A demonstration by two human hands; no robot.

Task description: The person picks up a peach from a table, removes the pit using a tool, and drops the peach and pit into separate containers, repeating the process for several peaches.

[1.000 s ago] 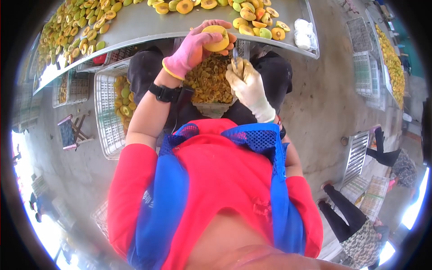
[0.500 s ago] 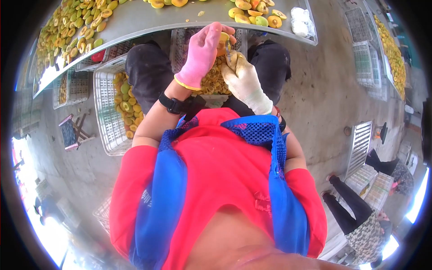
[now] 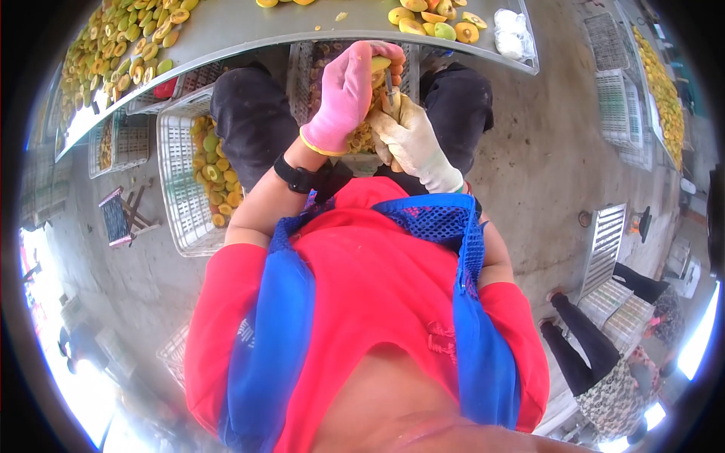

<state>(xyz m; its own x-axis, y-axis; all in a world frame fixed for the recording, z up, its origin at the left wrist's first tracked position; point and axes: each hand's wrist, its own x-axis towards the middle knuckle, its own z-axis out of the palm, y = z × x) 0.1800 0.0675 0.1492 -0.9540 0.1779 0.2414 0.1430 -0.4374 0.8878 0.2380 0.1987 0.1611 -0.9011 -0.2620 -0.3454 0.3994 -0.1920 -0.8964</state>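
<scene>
My left hand (image 3: 340,98), in a pink glove, is closed around a yellow-green halved peach (image 3: 380,64) above the gap between my knees. Bare fingertips show past the glove at the fruit's far side. My right hand (image 3: 408,132), in a stained white glove, grips a small metal-bladed knife (image 3: 390,89) held upright against the near side of the fruit. Its handle is mostly hidden in the fingers. Below both hands, a plastic crate (image 3: 300,72) holds yellow curled scraps (image 3: 362,142).
A metal table (image 3: 302,24) crosses in front, bearing many halved peaches (image 3: 124,45) and a white plastic-wrapped bundle (image 3: 510,34). To my left stands a white crate (image 3: 172,174) of peach halves. A folding stool (image 3: 128,215) lies beyond it. Other people (image 3: 604,370) are behind at right.
Both hands have shifted slightly right and toward my body. The left fingers now curl further over the peach, and the knife stands more upright against it.
</scene>
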